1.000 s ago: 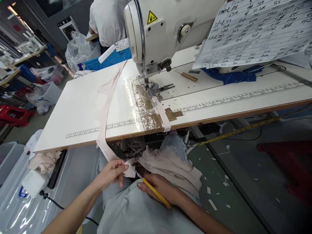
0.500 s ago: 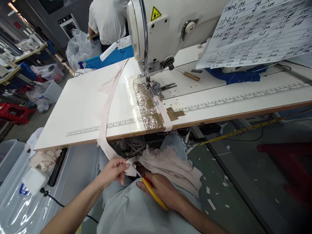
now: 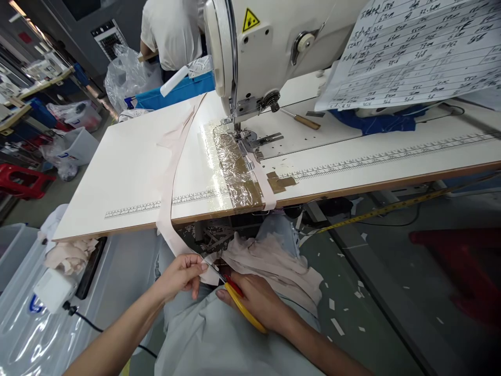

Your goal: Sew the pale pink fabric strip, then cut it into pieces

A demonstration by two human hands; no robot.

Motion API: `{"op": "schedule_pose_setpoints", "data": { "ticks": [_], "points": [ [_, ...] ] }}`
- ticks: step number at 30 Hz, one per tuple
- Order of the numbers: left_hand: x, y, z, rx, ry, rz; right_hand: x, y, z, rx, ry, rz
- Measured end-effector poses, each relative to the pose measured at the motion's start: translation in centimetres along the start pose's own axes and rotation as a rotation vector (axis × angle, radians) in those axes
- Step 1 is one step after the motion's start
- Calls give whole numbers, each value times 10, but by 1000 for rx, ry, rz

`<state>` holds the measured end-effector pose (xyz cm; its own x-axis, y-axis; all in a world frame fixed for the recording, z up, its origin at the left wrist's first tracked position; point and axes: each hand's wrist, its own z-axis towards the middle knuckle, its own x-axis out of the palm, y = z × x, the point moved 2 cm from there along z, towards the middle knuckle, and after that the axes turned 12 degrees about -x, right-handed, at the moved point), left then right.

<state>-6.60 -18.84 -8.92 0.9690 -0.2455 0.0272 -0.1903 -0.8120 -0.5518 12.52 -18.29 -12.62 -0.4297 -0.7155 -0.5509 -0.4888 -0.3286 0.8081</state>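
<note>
My left hand [image 3: 185, 275] pinches the end of a pale pink fabric strip [image 3: 169, 230] over my lap. From there the strip runs up across the table's front edge and lies on the white top. In my right hand [image 3: 256, 303] is a pair of scissors [image 3: 243, 309] with yellow and red handles; the fingers are wrapped round them. The blades point at the strip end beside my left fingertips, and their tips are partly hidden by the fabric. Crumpled pale pink fabric [image 3: 274, 266] rests on my lap beyond the right hand.
A sewing machine [image 3: 250, 62] stands on the white table [image 3: 129, 172], with another pink strip [image 3: 264, 183] under its foot. A screwdriver [image 3: 307, 122] and a handwritten sheet [image 3: 415, 52] are at the right. A clear plastic bin [image 3: 121, 271] sits left; a person [image 3: 172, 36] works behind.
The scissors and my right hand have shifted slightly left, and the blades look more closed at the strip. My left hand keeps its pinch in nearly the same spot.
</note>
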Motion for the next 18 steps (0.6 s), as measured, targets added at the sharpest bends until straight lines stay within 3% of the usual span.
{"op": "schedule_pose_setpoints", "data": {
  "ticks": [6, 12, 15, 18],
  "points": [
    [-1, 0, -3, 6, 16, -8, 4, -6, -1, 35, -60, 121],
    [13, 2, -3, 110, 84, 94, 1, -3, 13, -119, -273, 492],
    [23, -3, -16, 159, 108, 145, -4, 5, 19, -132, -359, 579],
    [21, -24, -37, 197, 51, 337, -14, 8, 10, -141, -402, 527]
  ]
}}
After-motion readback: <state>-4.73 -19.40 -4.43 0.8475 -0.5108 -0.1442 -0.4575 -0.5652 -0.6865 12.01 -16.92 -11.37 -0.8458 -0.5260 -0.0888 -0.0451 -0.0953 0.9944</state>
